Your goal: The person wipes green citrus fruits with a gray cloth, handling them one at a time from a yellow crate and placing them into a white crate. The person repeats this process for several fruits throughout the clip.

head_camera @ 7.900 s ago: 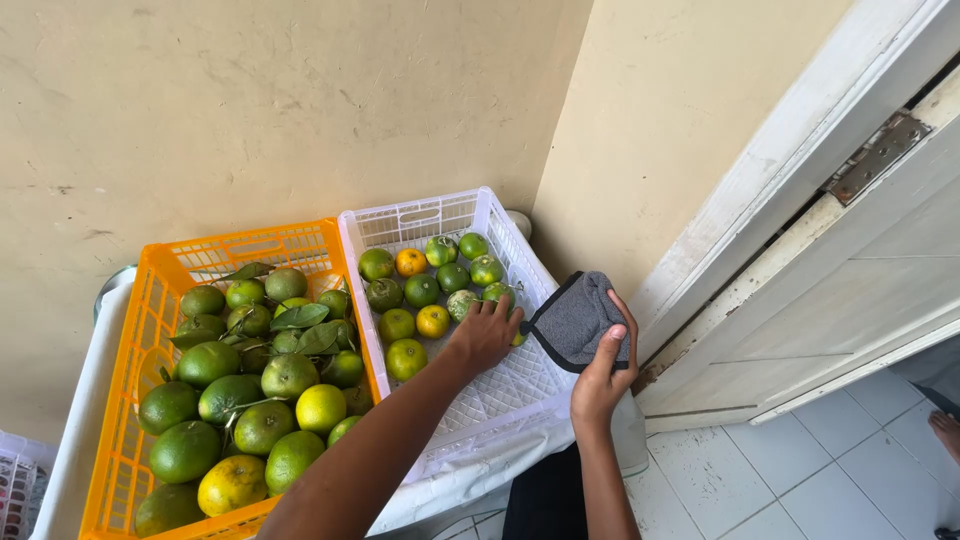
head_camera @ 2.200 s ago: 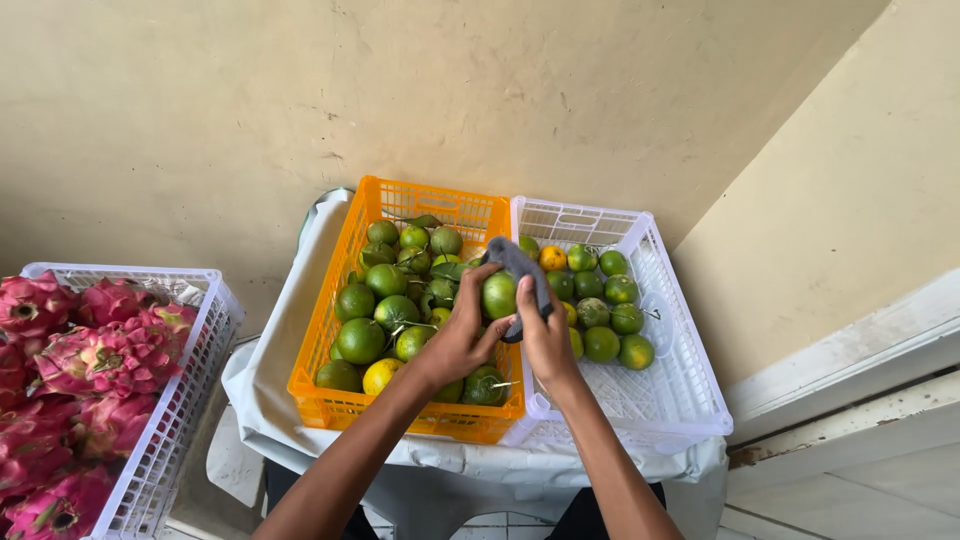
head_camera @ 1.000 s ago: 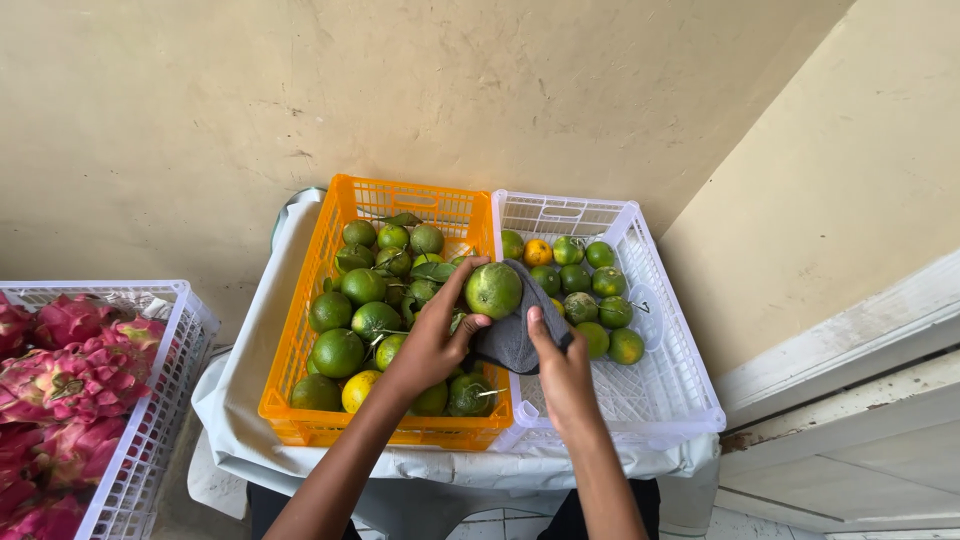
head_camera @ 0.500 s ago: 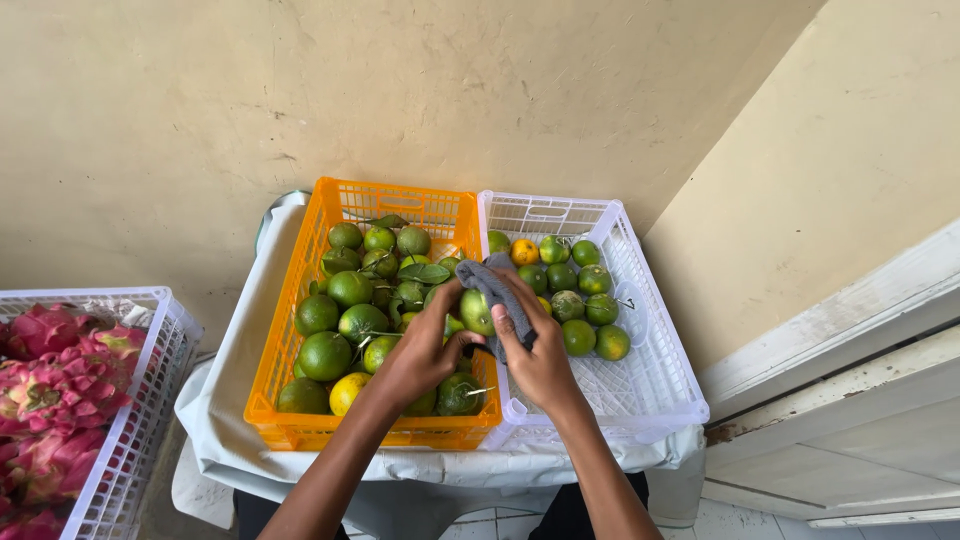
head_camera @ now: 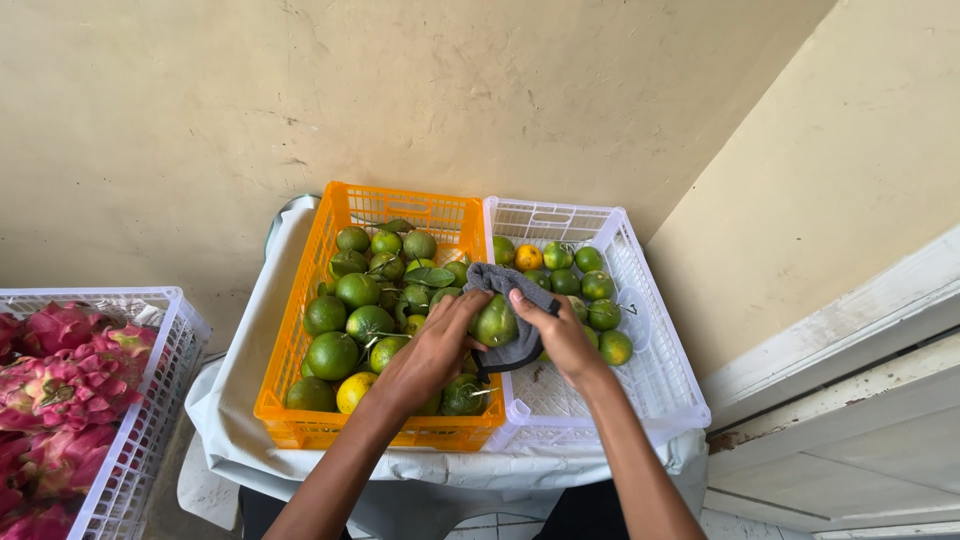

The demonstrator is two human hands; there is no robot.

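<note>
At frame centre, my left hand (head_camera: pixel 430 355) and right hand (head_camera: pixel 560 335) had closed round one green fruit (head_camera: pixel 495 322), now wrapped in the grey cloth (head_camera: pixel 505 285); a second earlier it sat bare above the orange crate (head_camera: pixel 300 340).

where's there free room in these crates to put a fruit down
The white crate has bare floor in its near half, between the small fruits at its far end and its front rim. The orange crate is packed wall to wall with green fruits. Both hands, left hand and right hand, with a grey cloth, crowd the shared wall.
</note>
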